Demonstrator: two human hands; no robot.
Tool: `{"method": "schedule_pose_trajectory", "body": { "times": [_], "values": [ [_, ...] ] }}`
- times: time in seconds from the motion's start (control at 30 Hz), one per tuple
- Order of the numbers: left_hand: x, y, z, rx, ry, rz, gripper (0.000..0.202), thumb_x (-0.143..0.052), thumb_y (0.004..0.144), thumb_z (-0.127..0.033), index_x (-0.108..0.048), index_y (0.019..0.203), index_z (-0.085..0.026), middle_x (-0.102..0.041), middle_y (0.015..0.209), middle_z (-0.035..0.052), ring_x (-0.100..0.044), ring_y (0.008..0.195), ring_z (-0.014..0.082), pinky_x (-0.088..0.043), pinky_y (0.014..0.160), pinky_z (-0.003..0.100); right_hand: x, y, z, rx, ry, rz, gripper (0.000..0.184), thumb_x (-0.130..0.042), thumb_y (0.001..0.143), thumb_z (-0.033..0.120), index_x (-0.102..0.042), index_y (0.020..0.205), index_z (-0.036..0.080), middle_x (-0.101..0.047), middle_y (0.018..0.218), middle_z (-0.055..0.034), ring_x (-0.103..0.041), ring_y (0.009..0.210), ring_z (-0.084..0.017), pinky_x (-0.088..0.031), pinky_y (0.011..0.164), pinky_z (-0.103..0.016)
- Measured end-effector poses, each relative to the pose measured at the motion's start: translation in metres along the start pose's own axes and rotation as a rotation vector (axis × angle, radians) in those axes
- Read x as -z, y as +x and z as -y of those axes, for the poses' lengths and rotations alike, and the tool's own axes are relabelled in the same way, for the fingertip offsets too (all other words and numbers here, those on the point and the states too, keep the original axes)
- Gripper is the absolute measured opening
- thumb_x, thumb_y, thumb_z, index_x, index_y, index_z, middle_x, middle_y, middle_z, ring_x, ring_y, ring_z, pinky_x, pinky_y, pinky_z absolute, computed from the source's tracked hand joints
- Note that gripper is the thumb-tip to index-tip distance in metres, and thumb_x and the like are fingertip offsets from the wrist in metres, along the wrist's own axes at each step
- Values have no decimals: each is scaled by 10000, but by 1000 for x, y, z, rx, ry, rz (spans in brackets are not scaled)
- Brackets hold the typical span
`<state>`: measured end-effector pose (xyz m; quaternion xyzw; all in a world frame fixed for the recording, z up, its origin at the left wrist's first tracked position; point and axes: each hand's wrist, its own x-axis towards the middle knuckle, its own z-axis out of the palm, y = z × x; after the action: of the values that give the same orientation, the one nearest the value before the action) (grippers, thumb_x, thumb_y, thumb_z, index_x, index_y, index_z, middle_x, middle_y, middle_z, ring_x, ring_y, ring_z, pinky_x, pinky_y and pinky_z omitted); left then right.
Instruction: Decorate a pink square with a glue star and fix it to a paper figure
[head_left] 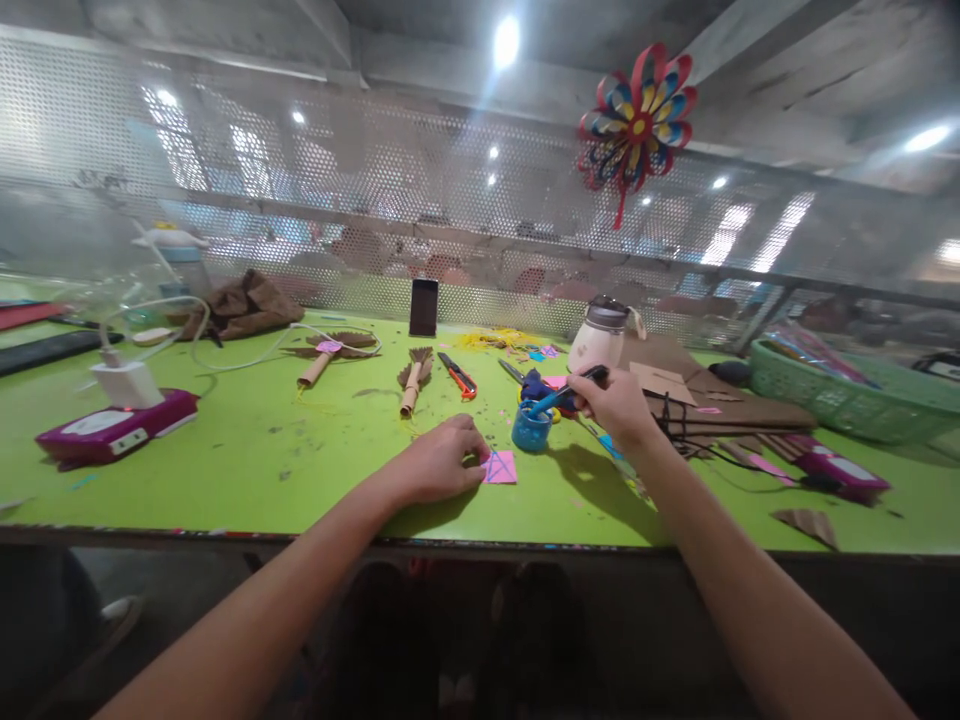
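Right fingers (585,390) grip slim stick (553,399) at round blue jar (531,433); left fingers (469,440) curled at square pink paper (504,469), hold unclear.

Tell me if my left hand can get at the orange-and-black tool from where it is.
Probably yes. The tool lies just beyond your left hand, with only speckled green tabletop seeming to lie between; your fingers would likely have to leave the pink square.

Paper (504,470) before us, jar (532,432) right.
Behind them on our worktop (240,465) stands the phone (424,307); far right, the basket (825,397).
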<state>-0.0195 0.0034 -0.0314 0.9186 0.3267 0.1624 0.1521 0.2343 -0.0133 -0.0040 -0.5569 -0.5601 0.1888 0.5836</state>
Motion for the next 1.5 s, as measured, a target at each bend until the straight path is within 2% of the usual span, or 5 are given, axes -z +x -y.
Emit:
{"method": "schedule_pose_trajectory", "body": {
  "times": [0.2, 0.4, 0.7, 0.97, 1.5],
  "values": [
    [-2, 0, 2, -9, 10, -17, 219, -553, 777, -322, -677, 900, -189, -571, 945, 74, -563, 913, 208, -421, 776, 276, 11, -10, 5, -69, 247, -166, 205, -667, 651, 329, -577, 689, 149, -518, 422, 31, -400, 338, -74, -284, 334, -210],
    [1, -1, -2, -14, 25, 2, 219, -551, 772, -291, -683, 908, -183, -569, 930, 72, -556, 850, 191, -421, 752, 271, 0, -35, -3, -178, 446, -47, 198, -658, 684, 338, -556, 686, 168, -524, 449, 30, -413, 347, -81, -267, 328, -213],
    [1, -1, -4, -15, 27, -5, 213, -558, 771, -300, -679, 904, -185, -594, 956, 75, -568, 916, 210, -428, 795, 284, -21, -60, -1, -40, 187, 221, 300, -663, 734, 449, -582, 777, 163, -572, 515, 15, -490, 430, -109, -398, 442, -243],
    [-1, -1, -4, -12, 26, -4, 201, -550, 765, -283, -665, 897, -184, -600, 990, 84, -560, 1008, 239, -425, 845, 306, -22, -60, -3, -17, 108, 294, 277, -647, 766, 428, -596, 831, 163, -587, 563, 8, -508, 476, -112, -399, 479, -238],
    [3, 1, -7, 12, 32, 5, 206, -563, 754, -280, -683, 893, -184, -577, 913, 69, -550, 883, 210, -423, 774, 286, -23, -58, -4, -5, 8, 310, 266, -608, 776, 431, -591, 805, 168, -577, 552, 11, -500, 472, -118, -399, 492, -246]
  ]
}}
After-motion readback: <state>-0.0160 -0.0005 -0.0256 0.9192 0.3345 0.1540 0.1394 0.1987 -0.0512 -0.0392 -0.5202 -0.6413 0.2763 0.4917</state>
